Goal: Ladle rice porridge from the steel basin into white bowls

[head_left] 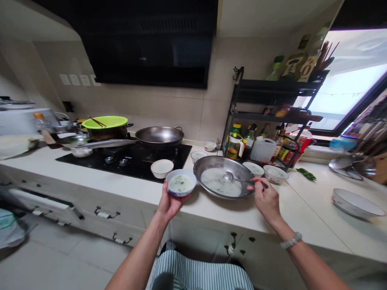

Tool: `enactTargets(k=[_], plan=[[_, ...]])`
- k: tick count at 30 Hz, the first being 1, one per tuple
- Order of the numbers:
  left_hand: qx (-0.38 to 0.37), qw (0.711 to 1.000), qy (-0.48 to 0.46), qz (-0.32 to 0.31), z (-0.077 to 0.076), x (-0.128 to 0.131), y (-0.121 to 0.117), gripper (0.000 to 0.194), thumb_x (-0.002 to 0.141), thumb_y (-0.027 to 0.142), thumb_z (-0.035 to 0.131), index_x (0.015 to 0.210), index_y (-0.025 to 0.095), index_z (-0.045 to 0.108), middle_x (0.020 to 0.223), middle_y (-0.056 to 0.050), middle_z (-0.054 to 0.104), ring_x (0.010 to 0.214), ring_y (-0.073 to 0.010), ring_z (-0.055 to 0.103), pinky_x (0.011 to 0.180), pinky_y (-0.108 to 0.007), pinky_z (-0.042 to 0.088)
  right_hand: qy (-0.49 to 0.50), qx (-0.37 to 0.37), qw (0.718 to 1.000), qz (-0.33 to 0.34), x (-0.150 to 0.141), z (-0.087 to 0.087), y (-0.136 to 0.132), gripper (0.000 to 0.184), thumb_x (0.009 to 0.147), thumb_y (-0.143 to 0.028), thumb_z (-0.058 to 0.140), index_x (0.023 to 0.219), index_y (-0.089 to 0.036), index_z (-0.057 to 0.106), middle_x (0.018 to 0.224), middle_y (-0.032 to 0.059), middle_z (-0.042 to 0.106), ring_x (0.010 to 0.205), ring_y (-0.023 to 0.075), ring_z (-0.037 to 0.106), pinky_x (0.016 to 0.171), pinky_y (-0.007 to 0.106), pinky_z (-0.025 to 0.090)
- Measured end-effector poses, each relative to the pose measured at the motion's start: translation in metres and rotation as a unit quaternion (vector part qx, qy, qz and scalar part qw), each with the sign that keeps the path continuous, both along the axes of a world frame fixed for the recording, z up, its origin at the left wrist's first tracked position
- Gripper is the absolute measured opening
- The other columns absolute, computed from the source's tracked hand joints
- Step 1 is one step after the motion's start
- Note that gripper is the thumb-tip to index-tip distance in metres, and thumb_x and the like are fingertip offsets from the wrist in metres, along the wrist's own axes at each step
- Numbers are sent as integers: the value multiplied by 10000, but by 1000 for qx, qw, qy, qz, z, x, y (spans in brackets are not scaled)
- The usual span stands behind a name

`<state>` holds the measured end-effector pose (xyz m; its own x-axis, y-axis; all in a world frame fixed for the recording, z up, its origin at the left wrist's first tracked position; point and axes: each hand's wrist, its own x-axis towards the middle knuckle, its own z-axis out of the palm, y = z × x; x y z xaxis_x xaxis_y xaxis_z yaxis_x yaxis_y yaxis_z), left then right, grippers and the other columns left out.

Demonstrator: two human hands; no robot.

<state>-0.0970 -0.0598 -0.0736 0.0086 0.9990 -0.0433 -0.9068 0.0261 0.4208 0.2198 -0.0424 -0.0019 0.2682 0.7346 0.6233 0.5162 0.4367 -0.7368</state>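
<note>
My left hand (170,205) is closed around the underside and side of a small bowl (181,183) of white soup with green bits, held just left of a large metal basin. My right hand (266,198) grips the handle of a metal spoon (229,176), whose head sits in the pale soup. The wide metal basin (198,179) stands on the counter and holds the same white soup with green flecks. Close around it are more small filled bowls: one at the stove edge (162,168), one behind the basin (198,156), and two on the right, including a patterned bowl (275,174).
A wok (159,137) and a pot topped by a green basin (105,122) rest on the black stove (127,161). A black rack (278,85) with bottles stands behind, right. A large white bowl (358,202), green peppers (306,174) and metal strainers (344,163) lie farther right.
</note>
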Motion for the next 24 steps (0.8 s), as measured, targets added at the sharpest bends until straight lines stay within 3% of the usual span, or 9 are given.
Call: enactTargets(k=[9, 16, 24], plan=[[2, 1000, 7, -2, 0, 0, -1, 604, 902, 514, 545, 1445, 285, 408, 1345, -142, 586, 1150, -343, 615, 858, -554, 558, 214, -36, 976, -16, 11, -9, 17, 234, 731, -405, 603, 751, -173, 627, 753, 52, 686, 512, 176, 651, 494, 294, 535], [0, 1000, 4, -6, 0, 0, 0, 594, 899, 521, 544, 1429, 282, 423, 1347, -138, 582, 1178, -352, 598, 876, -564, 552, 273, -5, 962, -3, 12, -7, 18, 157, 705, -326, 621, 702, -169, 629, 708, 22, 654, 544, 161, 649, 554, 327, 611], [-5, 1000, 11, 2, 3, 1, -1, 582, 919, 523, 508, 1436, 269, 419, 1320, -142, 600, 1104, -336, 638, 840, -539, 568, 304, 4, 953, 1, 11, -3, 18, 139, 692, -291, 651, 662, -157, 628, 704, 20, 639, 587, 158, 647, 550, 313, 620]])
